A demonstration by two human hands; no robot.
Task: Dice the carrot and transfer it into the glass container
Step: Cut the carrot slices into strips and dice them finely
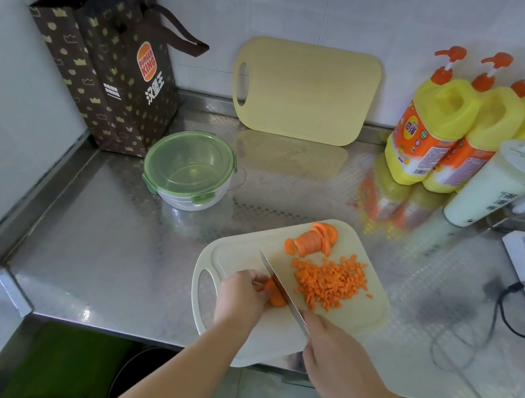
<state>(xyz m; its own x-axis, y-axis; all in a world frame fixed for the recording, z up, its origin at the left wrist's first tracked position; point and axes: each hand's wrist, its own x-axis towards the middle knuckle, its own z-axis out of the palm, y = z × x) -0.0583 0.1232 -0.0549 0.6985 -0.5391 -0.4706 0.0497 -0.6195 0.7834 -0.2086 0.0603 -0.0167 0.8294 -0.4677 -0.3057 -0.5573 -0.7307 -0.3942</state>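
Nearest the camera, the right hand (338, 361) has its fingers curled tight round the handle of a steel kitchen knife (280, 288). The handle itself is hidden inside the grip, and the blade angles away to the upper left.

Just left of the blade, the left hand (243, 294) bunches its fingertips together and pins down a short orange carrot chunk (274, 296), which touches the blade's side. All of this sits on a pale cream plastic cutting board (238, 253) with a handle hole, its near corner hanging over the edge of the patterned stainless steel counter (108, 242).

Right of the knife lies a loose heap of small orange carrot dice (328, 284). Beyond it, at the board's far edge, leans a row of orange carrot slices (313, 240).

Farther back left stands the round glass container (189, 169), with a translucent green clip lid on top, well apart from the board.

Against the wall are a brown paper Burger King bag (109, 69), a tan cutting board (307, 91) standing on edge, and 3 yellow pump bottles (440, 124).
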